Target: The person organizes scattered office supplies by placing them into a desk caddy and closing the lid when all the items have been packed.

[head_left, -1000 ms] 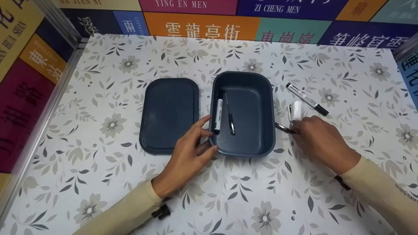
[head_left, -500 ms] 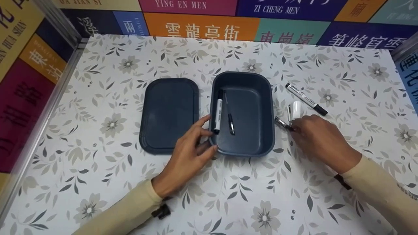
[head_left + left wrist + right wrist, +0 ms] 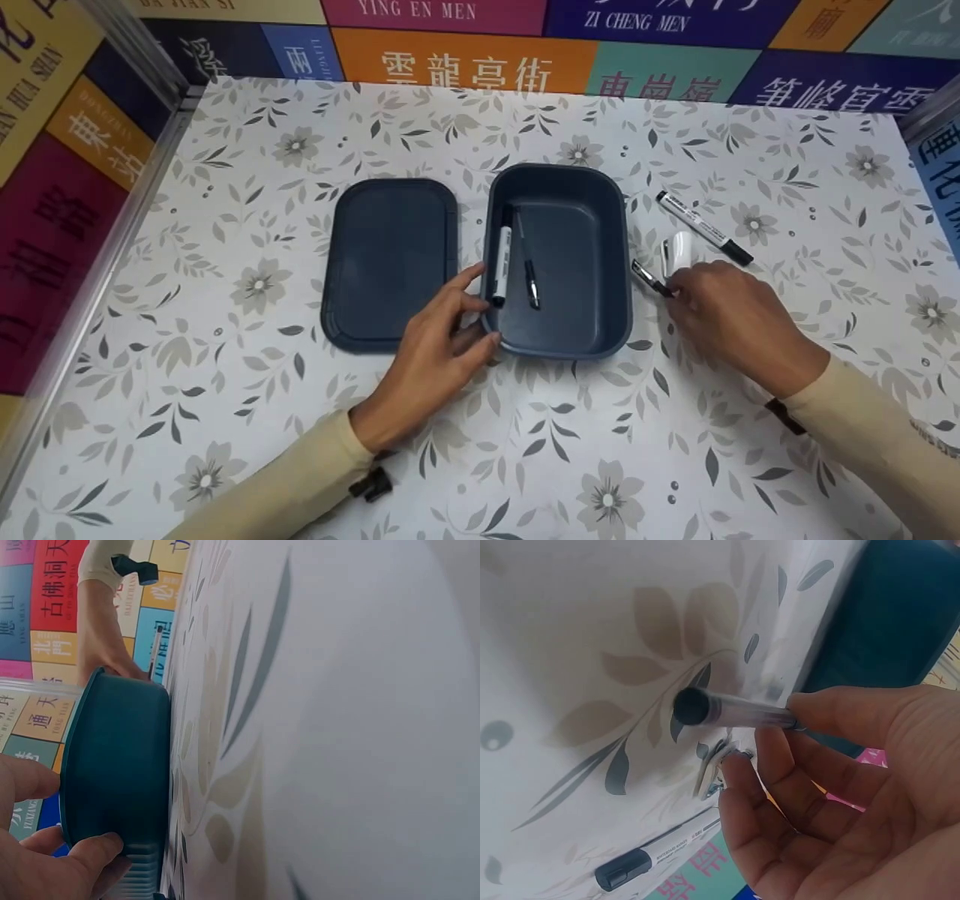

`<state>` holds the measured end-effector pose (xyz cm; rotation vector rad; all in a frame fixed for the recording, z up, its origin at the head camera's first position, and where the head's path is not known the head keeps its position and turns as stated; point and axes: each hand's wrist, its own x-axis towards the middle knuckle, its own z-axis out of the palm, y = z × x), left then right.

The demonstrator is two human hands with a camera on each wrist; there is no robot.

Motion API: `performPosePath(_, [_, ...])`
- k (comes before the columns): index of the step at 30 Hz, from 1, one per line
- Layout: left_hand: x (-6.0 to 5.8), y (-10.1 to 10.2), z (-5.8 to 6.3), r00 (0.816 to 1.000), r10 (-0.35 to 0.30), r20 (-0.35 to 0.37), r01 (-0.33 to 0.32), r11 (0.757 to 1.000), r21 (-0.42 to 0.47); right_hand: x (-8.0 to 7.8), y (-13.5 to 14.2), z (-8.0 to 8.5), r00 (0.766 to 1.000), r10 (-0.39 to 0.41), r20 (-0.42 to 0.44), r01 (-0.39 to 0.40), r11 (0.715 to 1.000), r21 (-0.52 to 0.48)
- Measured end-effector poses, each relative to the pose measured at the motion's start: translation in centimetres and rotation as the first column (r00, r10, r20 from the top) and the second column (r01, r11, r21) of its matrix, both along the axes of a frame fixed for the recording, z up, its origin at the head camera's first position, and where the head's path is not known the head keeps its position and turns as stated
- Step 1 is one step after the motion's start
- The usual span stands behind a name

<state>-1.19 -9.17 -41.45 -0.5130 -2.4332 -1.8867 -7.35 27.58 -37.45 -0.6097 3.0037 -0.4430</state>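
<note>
An open dark blue box (image 3: 577, 277) stands mid-table. My left hand (image 3: 431, 345) holds its near left corner, the thumb on the outer wall and the fingers at the rim, as the left wrist view of the box (image 3: 112, 750) shows. Inside lie a whiteboard marker (image 3: 502, 262) and a black pen (image 3: 529, 277). Right of the box, my right hand (image 3: 727, 315) pinches another pen (image 3: 750, 714) between thumb and fingertips, one end pointing toward the box. Just beyond that hand is a small white stapler (image 3: 679, 251), partly hidden by the fingers in the right wrist view.
A second whiteboard marker (image 3: 701, 225) lies on the table behind the stapler. Left of the box rests the dark blue lid (image 3: 390, 262), flat on the flowered tablecloth (image 3: 585, 427). Colourful panels with writing (image 3: 465, 67) border the table at the back and sides.
The pen in my right hand has turned slightly, its exposed end swinging away from me. My right hand has barely shifted; my left hand and the box have stayed put.
</note>
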Motion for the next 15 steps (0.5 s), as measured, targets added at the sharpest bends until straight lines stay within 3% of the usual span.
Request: performPosePath(15, [0.0, 0.0, -0.2, 1.0, -0.004, 0.008, 0.004, 1.0, 0.028, 0.02, 0.08, 0.16, 1.0, -0.003, -0.015, 0.002, 1.0, -0.026])
